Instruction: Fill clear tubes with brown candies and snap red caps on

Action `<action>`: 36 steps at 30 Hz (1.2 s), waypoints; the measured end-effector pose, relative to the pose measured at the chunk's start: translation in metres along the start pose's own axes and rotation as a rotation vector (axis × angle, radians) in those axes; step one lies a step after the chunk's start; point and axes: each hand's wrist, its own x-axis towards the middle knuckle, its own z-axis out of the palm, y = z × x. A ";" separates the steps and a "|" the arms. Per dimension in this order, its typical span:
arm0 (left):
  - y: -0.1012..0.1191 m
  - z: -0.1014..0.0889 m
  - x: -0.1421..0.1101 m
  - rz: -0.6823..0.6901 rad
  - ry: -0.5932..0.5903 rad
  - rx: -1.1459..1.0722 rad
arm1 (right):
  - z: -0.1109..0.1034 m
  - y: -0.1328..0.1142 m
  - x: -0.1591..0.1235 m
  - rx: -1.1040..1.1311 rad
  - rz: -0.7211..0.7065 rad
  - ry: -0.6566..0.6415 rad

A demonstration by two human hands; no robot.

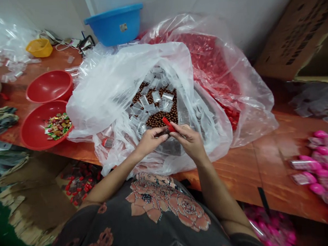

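Observation:
Both my hands meet at the near edge of a large clear plastic bag (116, 89). My left hand (151, 139) and my right hand (189, 138) pinch together on a small red cap-like piece (168, 124), fingers closed around it. Inside the bag lies a heap of small brown balls (159, 117) with several small clear tubes (151, 103) scattered on top. Whether a clear tube sits under the red piece is hidden by my fingers.
A second clear bag of red pieces (213, 67) stands behind on the right. Two red bowls (49, 86), the nearer (32, 128) holding wrapped candies (58, 126), sit left. A blue basin (115, 25), a yellow bowl (39, 47), cardboard box (298, 31) and pink-capped tubes (324, 164) surround.

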 end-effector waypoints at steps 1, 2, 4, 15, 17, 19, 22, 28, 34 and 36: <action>0.001 -0.001 0.000 0.011 -0.008 0.025 | 0.001 0.000 0.000 -0.045 -0.046 -0.008; 0.003 -0.003 -0.001 0.018 -0.020 0.051 | 0.002 0.001 0.000 -0.082 -0.088 -0.018; 0.008 -0.005 -0.002 0.023 -0.037 0.111 | 0.001 0.002 0.000 -0.124 -0.152 -0.044; 0.018 -0.006 -0.008 0.013 -0.064 0.249 | -0.006 -0.003 -0.006 -0.080 -0.160 -0.016; 0.019 -0.006 -0.008 -0.011 -0.067 0.256 | -0.004 -0.003 -0.007 -0.092 -0.175 0.000; 0.019 -0.006 -0.008 -0.028 -0.072 0.252 | -0.002 -0.002 -0.008 -0.111 -0.198 0.005; 0.020 -0.007 -0.008 -0.030 -0.072 0.230 | -0.001 -0.002 -0.009 -0.145 -0.226 0.000; 0.004 0.003 -0.008 -0.084 -0.024 -0.077 | 0.001 -0.003 -0.013 -0.138 -0.269 0.042; -0.012 0.040 -0.018 -0.272 0.123 -0.677 | 0.010 -0.003 -0.018 -0.112 -0.186 0.083; -0.011 0.046 -0.019 -0.350 0.146 -0.773 | 0.013 -0.003 -0.019 -0.099 -0.139 0.099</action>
